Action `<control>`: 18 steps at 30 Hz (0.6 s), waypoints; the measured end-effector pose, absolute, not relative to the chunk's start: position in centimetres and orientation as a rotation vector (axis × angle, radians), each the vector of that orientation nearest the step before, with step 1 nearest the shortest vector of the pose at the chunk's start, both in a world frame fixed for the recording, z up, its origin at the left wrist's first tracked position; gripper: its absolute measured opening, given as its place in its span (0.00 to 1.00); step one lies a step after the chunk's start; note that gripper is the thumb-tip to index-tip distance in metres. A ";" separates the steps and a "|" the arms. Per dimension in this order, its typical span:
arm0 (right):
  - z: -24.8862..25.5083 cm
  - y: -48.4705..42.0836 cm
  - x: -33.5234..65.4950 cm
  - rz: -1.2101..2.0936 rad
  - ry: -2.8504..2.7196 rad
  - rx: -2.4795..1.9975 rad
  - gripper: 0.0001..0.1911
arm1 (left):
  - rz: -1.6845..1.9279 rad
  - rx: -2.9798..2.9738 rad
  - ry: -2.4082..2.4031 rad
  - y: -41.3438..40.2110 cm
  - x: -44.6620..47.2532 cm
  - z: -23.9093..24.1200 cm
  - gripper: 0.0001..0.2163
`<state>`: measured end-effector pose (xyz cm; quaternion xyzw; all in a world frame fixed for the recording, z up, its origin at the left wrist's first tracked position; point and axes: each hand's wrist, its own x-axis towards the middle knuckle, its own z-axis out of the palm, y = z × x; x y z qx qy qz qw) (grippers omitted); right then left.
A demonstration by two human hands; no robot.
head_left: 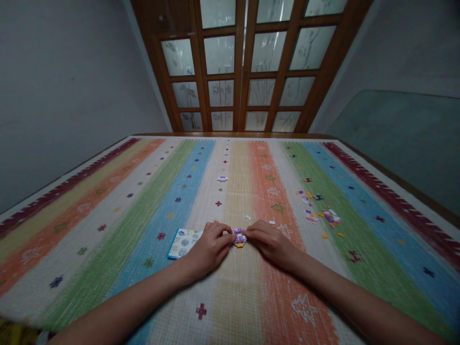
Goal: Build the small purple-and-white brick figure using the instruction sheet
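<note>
A small toy-brick build (239, 238) in purple, white and orange rests at the middle of the striped cloth. My left hand (212, 243) grips its left side between thumb and fingertips. From the other side, the closed fingers of my right hand (270, 241) pinch its right edge. Both hands hide parts of the build. Beside my left wrist lies a booklet (182, 242) with a blue edge and printed round pictures, partly covered by the hand. Just beyond my right fingers are a small white piece (272, 222) and another small white piece (248, 217).
Loose pink, white and purple bricks (330, 215) lie in a pile at the right, with yellow bricks (325, 235) near it. A small white and purple piece (223, 178) sits farther back. The striped tablecloth (230, 297) reaches toward wooden glazed doors (241, 72).
</note>
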<state>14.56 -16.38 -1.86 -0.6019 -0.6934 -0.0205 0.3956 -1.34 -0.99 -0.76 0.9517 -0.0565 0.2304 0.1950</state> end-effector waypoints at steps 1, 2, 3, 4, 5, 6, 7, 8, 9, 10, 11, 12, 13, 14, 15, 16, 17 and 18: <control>-1.9 -16.4 14.5 -0.064 -1.763 -1.526 0.12 | 0.648 2.668 -0.159 -1.0 -1.3 -0.8 0.10; -2.0 -16.4 14.5 -0.073 -1.765 -1.528 0.12 | 0.646 2.668 -0.158 -1.0 -1.3 -0.8 0.10; -2.0 -16.4 14.5 -0.078 -1.768 -1.531 0.12 | 0.645 2.666 -0.157 -1.0 -1.3 -0.8 0.10; -2.0 -16.5 14.5 -0.080 -1.774 -1.536 0.12 | 0.641 2.664 -0.155 -1.0 -1.3 -0.8 0.10; -2.0 -16.6 14.5 -0.082 -1.785 -1.541 0.12 | 0.641 2.662 -0.154 -1.0 -1.3 -0.8 0.10; -2.0 -16.6 14.5 -0.083 -1.799 -1.547 0.12 | 0.639 2.662 -0.154 -1.0 -1.3 -0.8 0.09; -2.0 -16.7 14.5 -0.086 -1.815 -1.551 0.12 | 0.643 2.660 -0.156 -1.0 -1.3 -0.8 0.10; -2.0 -16.8 14.5 -0.089 -1.832 -1.552 0.13 | 0.651 2.658 -0.160 -1.0 -1.3 -0.9 0.10; -2.0 -16.8 14.6 -0.090 -1.843 -1.551 0.13 | 0.654 2.655 -0.163 -1.0 -1.3 -0.9 0.10; -2.0 -16.9 14.6 -0.087 -1.846 -1.548 0.13 | 0.654 2.652 -0.166 -1.0 -1.3 -0.9 0.10; -2.1 -16.9 14.6 -0.081 -1.837 -1.539 0.12 | 0.654 2.648 -0.169 -1.0 -1.3 -0.9 0.10; -2.2 -16.9 14.7 -0.072 -1.818 -1.530 0.12 | 0.650 2.643 -0.170 -1.0 -1.2 -0.8 0.10; -2.3 -16.9 14.7 -0.062 -1.792 -1.521 0.12 | 0.640 2.638 -0.167 -0.9 -1.2 -0.8 0.10; -2.4 -16.9 14.7 -0.049 -1.764 -1.516 0.12 | 0.632 2.633 -0.160 -0.9 -1.2 -0.6 0.10; -2.4 -16.9 14.7 -0.038 -1.739 -1.514 0.12 | 0.625 2.629 -0.150 -0.9 -1.2 -0.5 0.10; -2.5 -16.9 14.7 -0.033 -1.717 -1.515 0.13 | 0.618 2.625 -0.143 -0.9 -1.2 -0.3 0.11; -2.5 -17.0 14.7 -0.032 -1.700 -1.521 0.13 | 0.613 2.623 -0.136 -0.8 -1.2 -0.2 0.11; -2.4 -17.0 14.7 -0.037 -1.689 -1.526 0.14 | 0.613 2.621 -0.130 -0.8 -1.2 0.0 0.12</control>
